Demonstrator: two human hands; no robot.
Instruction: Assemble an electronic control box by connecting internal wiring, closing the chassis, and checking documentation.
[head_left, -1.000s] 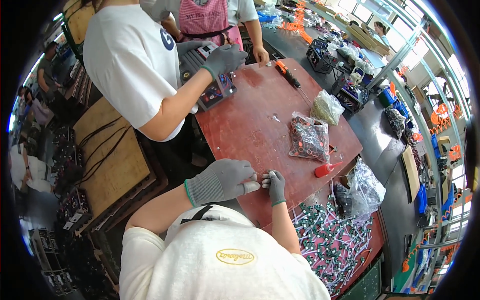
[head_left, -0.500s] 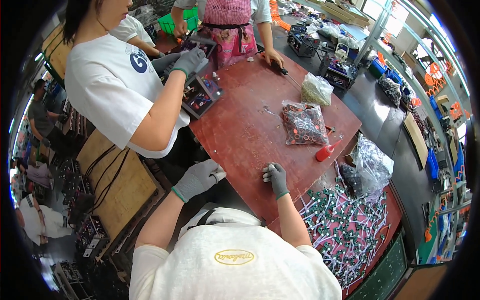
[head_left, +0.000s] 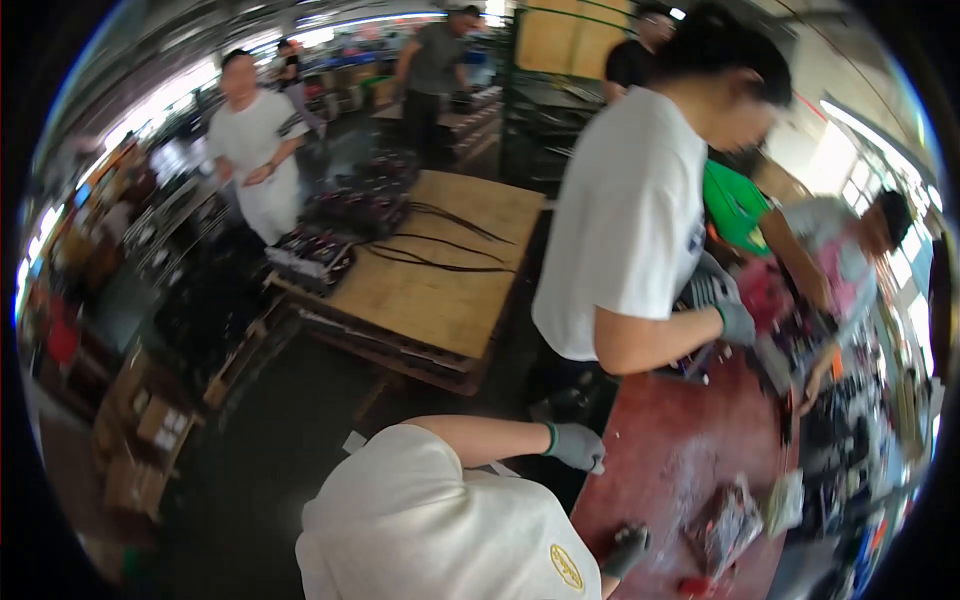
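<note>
My left hand (head_left: 577, 446), in a grey glove with a green cuff, is at the near left edge of a red tabletop (head_left: 640, 430). Its fingers are curled closed, and whatever they may hold is hidden. Lower down, my right hand (head_left: 628, 548) is over the same tabletop, also gloved and curled closed; blur hides anything inside it. To its right lies a clear plastic bag of small dark and orange parts (head_left: 728, 525), with a smaller pale bag (head_left: 785, 502) beside it. A red bottle (head_left: 697, 586) is near the lower edge.
A co-worker in a white shirt (head_left: 625, 220) stands close at the far left of the tabletop, gloved hands at a device. Another person in a pink apron (head_left: 835, 262) is beyond. On the left, a wooden-topped stack (head_left: 460, 290) carries black cables (head_left: 440, 252) and electronic units (head_left: 312, 255).
The view has swung left, so the tabletop now sits lower right and more of the workshop shows. Both my hands remain by the tabletop, curled as before.
</note>
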